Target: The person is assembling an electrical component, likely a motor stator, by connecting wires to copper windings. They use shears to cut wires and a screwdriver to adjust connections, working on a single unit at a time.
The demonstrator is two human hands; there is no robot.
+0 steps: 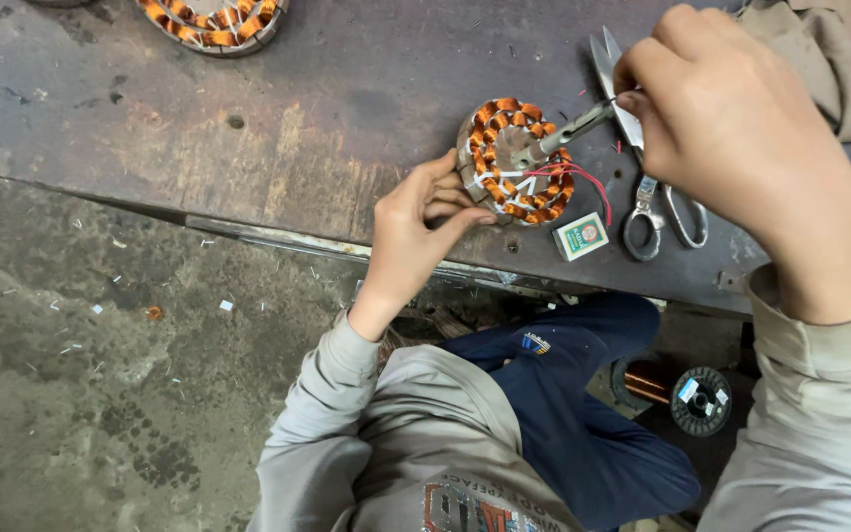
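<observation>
A round motor stator [517,161] wound with orange copper coils lies on the worn metal bench [297,118], with red wires trailing from its right side. My left hand [416,222] grips its near left rim with the fingers. My right hand [731,118] pinches a slim metal tool [568,130] whose tip rests in the stator's middle.
Metal scissors [647,192] lie right of the stator, a small green-and-white box [580,235] next to them. A second wound stator [214,22] sits at the bench's far edge. A crumpled cloth [839,49] lies far right. A wire spool [699,399] rests below by my knees.
</observation>
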